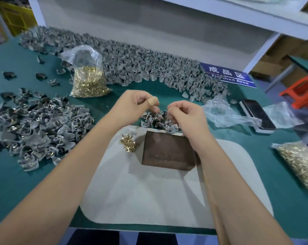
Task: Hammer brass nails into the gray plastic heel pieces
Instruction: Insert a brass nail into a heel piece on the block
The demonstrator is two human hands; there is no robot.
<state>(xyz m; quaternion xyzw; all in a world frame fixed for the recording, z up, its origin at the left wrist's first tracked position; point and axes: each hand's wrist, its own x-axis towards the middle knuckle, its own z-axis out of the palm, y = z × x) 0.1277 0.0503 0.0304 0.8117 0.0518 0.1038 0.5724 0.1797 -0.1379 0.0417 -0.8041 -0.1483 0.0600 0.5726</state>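
Left hand: the left hand (134, 103) hovers over the middle of the green table (17, 183), fingers curled inward with a bandage on the thumb tip; what it pinches, if anything, is too small to tell.
Right hand: the right hand (186, 115) sits just right of the left, fingertips bunched together as if pinching; I cannot tell what it has hold of.
Small heel cluster: a small cluster of gray heel pieces (158, 121) lies directly beneath both sets of fingertips, at the far edge of the white mat (149, 200).
Loose nails: a little pile of brass nails (128, 141) rests on the mat, near and left of the hands.
Block: a dark brown block (167, 151) stands on the mat, just near of the cluster, partly under the right wrist.
Left pile: a heap of gray heel pieces (34, 124) spreads at the left.
Far pile: a long band of heel pieces (140, 68) runs along the far side.
Nail bags: one clear bag of nails (87, 80) stands far left; another bag (299, 161) lies at the right edge.
Other items: a blue sign (227, 75), a phone (257, 114) and crumpled plastic (225, 114) lie right.
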